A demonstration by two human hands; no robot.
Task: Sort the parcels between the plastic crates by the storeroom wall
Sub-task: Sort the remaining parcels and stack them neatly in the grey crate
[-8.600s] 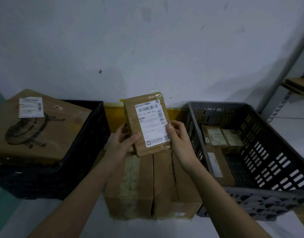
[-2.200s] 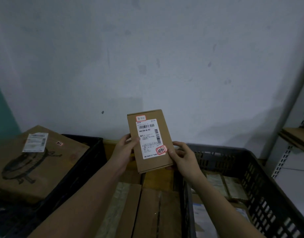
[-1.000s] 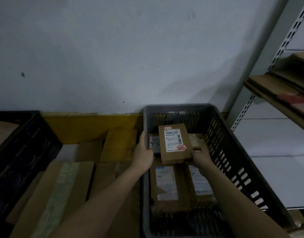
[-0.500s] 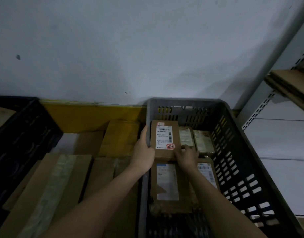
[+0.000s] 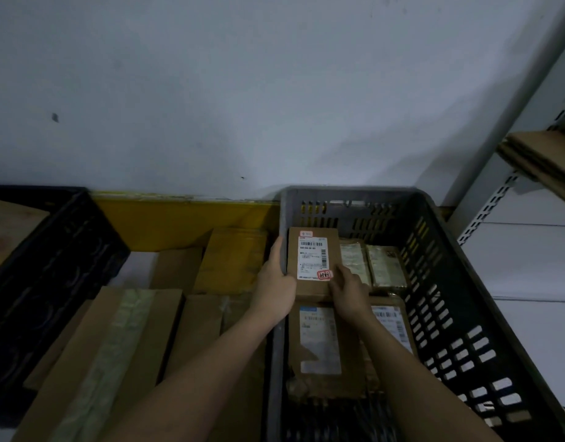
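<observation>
A small brown cardboard parcel [image 5: 311,250] with a white barcode label and red stickers lies in the far left corner of the grey plastic crate [image 5: 459,282]. My left hand [image 5: 274,282] grips its left edge, thumb up along the side. My right hand [image 5: 348,288] rests on its lower right corner, fingers on the label. Several other labelled parcels [image 5: 319,339] lie flat in the same crate, two small ones [image 5: 373,266] against the far wall. A black crate [image 5: 51,266] stands at the left.
Long cardboard boxes [image 5: 121,346] lie between the two crates, in front of a yellow skirting strip [image 5: 179,215] on the white wall. A metal shelf rack with flat cardboard [image 5: 542,154] juts in at the right.
Both hands carried the parcel from in front of the wall down into the grey crate and pushed it into the far left corner. The view turned right and down.
</observation>
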